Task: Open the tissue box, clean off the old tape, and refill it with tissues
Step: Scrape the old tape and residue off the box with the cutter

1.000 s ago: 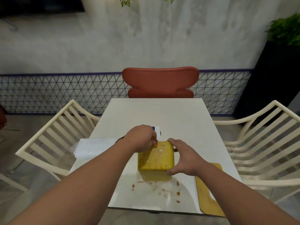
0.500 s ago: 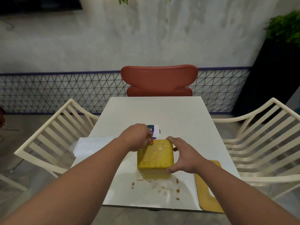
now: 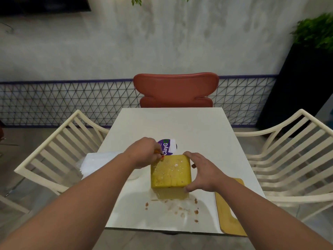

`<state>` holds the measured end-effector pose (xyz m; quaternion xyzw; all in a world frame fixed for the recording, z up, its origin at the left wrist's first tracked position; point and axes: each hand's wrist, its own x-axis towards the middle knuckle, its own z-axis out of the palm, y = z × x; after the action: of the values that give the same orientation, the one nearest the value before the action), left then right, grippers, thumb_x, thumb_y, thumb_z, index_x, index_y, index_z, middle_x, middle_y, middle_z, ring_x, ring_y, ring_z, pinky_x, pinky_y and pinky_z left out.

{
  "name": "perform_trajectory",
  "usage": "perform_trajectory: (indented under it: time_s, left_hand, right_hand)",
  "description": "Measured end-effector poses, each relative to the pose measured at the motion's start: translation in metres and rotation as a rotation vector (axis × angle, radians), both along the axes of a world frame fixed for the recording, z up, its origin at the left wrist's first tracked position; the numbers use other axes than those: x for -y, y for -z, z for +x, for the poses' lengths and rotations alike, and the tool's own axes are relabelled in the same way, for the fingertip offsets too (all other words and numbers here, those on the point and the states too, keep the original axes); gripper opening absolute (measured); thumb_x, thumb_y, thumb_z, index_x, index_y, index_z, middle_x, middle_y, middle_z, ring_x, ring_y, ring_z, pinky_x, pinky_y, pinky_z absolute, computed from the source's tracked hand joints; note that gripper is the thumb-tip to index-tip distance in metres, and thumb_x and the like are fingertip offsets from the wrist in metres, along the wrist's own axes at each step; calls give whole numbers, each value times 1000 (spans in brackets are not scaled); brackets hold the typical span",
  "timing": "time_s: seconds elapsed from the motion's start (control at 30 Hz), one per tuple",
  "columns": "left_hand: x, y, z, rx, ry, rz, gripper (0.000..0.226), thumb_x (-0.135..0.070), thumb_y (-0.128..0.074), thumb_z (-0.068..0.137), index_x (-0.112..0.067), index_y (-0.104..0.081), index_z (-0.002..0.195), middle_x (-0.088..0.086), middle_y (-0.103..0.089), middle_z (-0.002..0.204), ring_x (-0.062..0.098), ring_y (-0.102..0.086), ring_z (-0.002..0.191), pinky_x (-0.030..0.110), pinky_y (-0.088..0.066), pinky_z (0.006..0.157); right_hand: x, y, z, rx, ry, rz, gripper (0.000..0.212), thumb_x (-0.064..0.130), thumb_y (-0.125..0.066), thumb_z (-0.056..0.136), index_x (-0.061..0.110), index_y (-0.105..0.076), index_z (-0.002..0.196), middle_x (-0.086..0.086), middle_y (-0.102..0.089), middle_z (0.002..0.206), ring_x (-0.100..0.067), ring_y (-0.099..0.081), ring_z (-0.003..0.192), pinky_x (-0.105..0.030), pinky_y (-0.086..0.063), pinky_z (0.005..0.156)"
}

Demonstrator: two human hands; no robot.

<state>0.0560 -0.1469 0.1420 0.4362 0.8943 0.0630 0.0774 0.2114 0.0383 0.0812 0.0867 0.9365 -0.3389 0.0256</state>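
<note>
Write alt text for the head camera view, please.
A person's right hand steadies a yellow box on a white table while the left hand scrapes its top with a small tool; brown scraps lie in front.

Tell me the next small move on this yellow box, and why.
Probably keep scraping across the top: the yellow box is still speckled with tape residue. The left hand works at its far left corner, the right hand steadies its right side, and scraped bits litter the table.

The left hand (image 3: 146, 152) hides its own fingers and part of the purple-and-white card (image 3: 168, 147).
</note>
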Motion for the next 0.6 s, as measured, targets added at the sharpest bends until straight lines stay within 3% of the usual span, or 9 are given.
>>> perform_trajectory:
  time_s: [0.17, 0.3, 0.4, 0.6]
  left_hand:
    - [23, 10, -7, 24, -61, 84, 25, -37, -57, 93, -25, -69, 111, -5, -62, 100, 13, -53, 91, 27, -43, 74]
    - [24, 14, -6, 27, -69, 98, 26, -38, -55, 94, -26, -67, 114, -4, -61, 104, 10, -48, 90, 25, -39, 73]
    - [25, 12, -6, 25, -75, 81, 26, -38, -55, 94, -26, -67, 114, -2, -60, 104, 14, -51, 93, 28, -44, 76]
    - [6, 13, 10, -60, -62, 45, 27, -36, -51, 95, -20, -66, 111, 2, -58, 105, 20, -56, 95, 34, -49, 81]
  right_hand:
    - [0, -9, -2, 25, -33, 91, 117, 44, -92, 52, 32, -24, 146, 14, -32, 139, -9, -40, 119, -30, -44, 95]
    - [10, -23, -15, -7, -132, 350, 122, 58, -87, 48, 26, -24, 149, 10, -27, 149, -15, -32, 134, -36, -38, 106]
    - [20, -26, -25, -3, -170, 428, 116, 52, -85, 54, 27, -26, 151, 9, -31, 147, -16, -34, 132, -34, -40, 103]
    - [21, -22, -23, 14, -129, 389, 113, 48, -85, 53, 28, -29, 149, 12, -36, 144, -14, -34, 128, -33, -43, 99]
